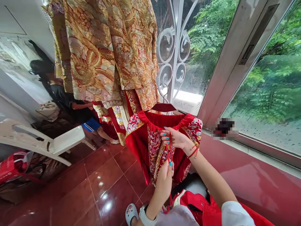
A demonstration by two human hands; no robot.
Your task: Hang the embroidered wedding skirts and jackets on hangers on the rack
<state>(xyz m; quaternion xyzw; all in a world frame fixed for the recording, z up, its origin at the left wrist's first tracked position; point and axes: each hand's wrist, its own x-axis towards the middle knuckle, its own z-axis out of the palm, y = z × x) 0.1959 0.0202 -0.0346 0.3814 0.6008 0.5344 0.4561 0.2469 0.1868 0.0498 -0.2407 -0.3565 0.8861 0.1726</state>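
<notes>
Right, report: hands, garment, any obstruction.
Left hand pinching red cord. Right hand above, cord at its fingers. Red garment on hanger, behind. Nothing visible blocking either hand.

Turquoise polish (171,164) on nails of left hand (166,172) and right hand (176,138). Knotted red cord bracelet (192,153) around right wrist. I also make out white right sleeve (236,214), white band (149,219) on left forearm, white charm-dotted clog (130,214).

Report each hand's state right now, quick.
Left hand: closed, pinching the red cord.
Right hand: closed, holding the red cord higher up.
</notes>
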